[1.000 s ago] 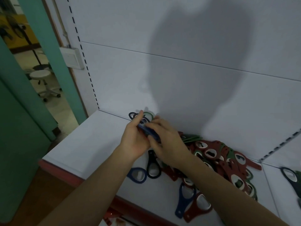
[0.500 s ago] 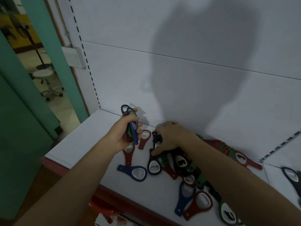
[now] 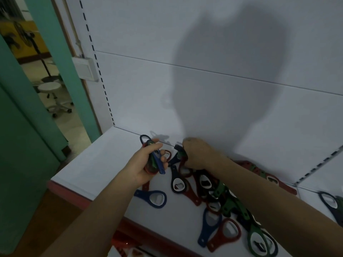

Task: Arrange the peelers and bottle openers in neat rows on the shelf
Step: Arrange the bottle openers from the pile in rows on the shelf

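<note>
My left hand grips a stack of bottle openers in blue, green and red, held a little above the white shelf. My right hand is just to its right, fingers curled round a dark red opener and other dark ones at the left end of a loose pile of openers. A blue opener lies flat below my left hand. More blue, red and green openers are scattered toward the shelf's front right.
The shelf's red front edge runs diagonally at lower left. A white back panel rises behind. A divider rail separates a right section holding a dark opener. A green door frame and a stool are at left.
My hands have separated: the left drew back left with the stack, and the right reached into the pile and now lifts a dark red opener from it.
</note>
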A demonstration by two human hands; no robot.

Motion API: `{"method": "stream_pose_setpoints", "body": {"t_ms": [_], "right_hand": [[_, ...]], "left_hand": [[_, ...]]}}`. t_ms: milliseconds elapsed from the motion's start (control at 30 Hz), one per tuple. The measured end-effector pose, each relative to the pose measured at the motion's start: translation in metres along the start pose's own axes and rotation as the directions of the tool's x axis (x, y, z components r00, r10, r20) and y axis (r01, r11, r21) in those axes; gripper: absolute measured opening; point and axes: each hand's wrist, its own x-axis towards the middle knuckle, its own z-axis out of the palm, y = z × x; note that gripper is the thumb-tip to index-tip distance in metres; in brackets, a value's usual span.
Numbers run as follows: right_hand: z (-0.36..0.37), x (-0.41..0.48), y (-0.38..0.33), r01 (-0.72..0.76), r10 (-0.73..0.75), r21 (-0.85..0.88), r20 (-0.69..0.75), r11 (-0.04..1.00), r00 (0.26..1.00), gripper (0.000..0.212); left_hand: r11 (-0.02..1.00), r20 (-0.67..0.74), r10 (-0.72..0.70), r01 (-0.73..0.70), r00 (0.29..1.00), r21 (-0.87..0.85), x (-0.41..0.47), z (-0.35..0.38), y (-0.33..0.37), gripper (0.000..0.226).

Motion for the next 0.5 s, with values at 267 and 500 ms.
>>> {"method": "stream_pose_setpoints", "body": {"t_ms": [267,500], "right_hand": [[-0.028,-0.011,0.028,-0.005,0.100,0.339,-0.264,0.941,0.959,0.013],[-0.059,-0.045,0.027,0.168,0.252,0.929,-0.258,0.331,0.933,0.034]], "left_hand": [[1.000,-0.007,0.007,-0.007,1.000,-0.014,0.003,0.011,-0.004,0.024],[0.999,-0.019,-0.028,0.027,0.999,-0.021,0.009,0.039,-0.014,0.011]]}}
